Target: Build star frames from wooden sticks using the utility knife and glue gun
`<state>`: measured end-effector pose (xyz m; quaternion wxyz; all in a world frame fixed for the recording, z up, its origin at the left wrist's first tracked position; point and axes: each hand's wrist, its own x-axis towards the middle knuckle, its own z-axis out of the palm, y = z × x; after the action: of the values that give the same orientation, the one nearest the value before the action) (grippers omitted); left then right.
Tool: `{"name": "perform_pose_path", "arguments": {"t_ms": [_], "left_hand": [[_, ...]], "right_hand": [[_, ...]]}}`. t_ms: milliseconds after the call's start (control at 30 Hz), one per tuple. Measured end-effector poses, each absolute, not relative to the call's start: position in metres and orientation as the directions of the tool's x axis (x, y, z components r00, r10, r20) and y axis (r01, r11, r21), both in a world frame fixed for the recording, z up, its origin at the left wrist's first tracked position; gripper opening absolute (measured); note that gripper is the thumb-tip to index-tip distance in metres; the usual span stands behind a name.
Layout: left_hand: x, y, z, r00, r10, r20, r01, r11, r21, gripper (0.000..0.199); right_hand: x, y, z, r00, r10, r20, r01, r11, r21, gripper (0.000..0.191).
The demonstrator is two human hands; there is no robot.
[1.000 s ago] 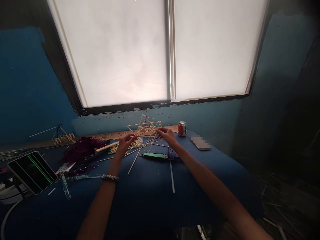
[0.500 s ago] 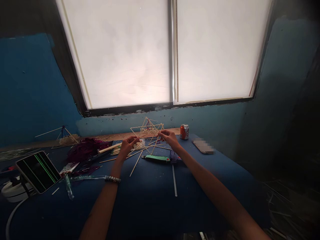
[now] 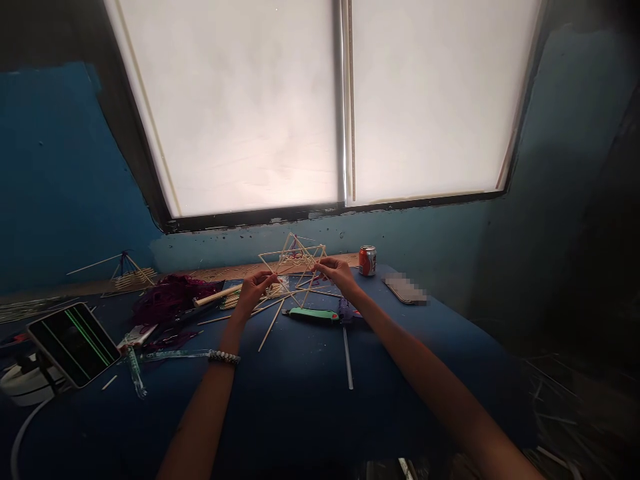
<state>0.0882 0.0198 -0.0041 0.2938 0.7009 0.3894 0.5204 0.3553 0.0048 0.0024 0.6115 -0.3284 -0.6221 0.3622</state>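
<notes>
A star-shaped frame of thin wooden sticks [image 3: 280, 253] is held up above the table by both hands. My left hand [image 3: 256, 291] pinches its left side, fingers closed. My right hand [image 3: 336, 275] grips the right side between thumb and fingers. The star's lowest point hangs just over a green utility knife [image 3: 314, 314] on the blue tabletop. Beside the knife lies a purple glue gun [image 3: 345, 311], partly hidden by my right forearm, with a clear glue stick [image 3: 348, 360] near it. Loose wooden sticks [image 3: 271, 325] lie behind and left of the knife.
A soda can [image 3: 367, 261] and a phone [image 3: 406, 291] are at the right. Purple yarn [image 3: 173, 298] and a stick pyramid [image 3: 131, 273] lie at the left. Another phone [image 3: 74, 344] stands propped on a white base. The blue table [image 3: 280, 413] meets the wall below a window.
The whole view has shifted very slightly. Both hands keep the same hold on the star frame, with no clear movement of it.
</notes>
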Motion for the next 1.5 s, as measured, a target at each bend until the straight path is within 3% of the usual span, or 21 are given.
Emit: {"name": "perform_pose_path", "arguments": {"t_ms": [867, 1067, 1267, 1500], "left_hand": [[0.090, 0.012, 0.002, 0.136, 0.863, 0.487, 0.261, -0.505, 0.823, 0.051], [0.064, -0.025, 0.017, 0.013, 0.935, 0.355, 0.306, -0.342, 0.889, 0.044], [0.008, -0.084, 0.017, -0.141, 0.984, 0.109, 0.338, -0.056, 0.940, 0.045], [-0.050, -0.117, 0.006, -0.265, 0.964, -0.011, 0.371, 0.113, 0.922, 0.048]], "right_hand": [[0.354, 0.002, 0.007, -0.040, 0.859, 0.510, -0.009, 0.510, -0.860, 0.036], [0.324, -0.001, 0.016, -0.096, 0.944, 0.316, -0.037, 0.314, -0.949, 0.027], [0.261, -0.020, 0.013, -0.193, 0.981, -0.007, 0.028, -0.002, -1.000, 0.011], [0.196, -0.043, 0.000, -0.273, 0.942, -0.194, 0.090, -0.176, -0.980, 0.016]]}}
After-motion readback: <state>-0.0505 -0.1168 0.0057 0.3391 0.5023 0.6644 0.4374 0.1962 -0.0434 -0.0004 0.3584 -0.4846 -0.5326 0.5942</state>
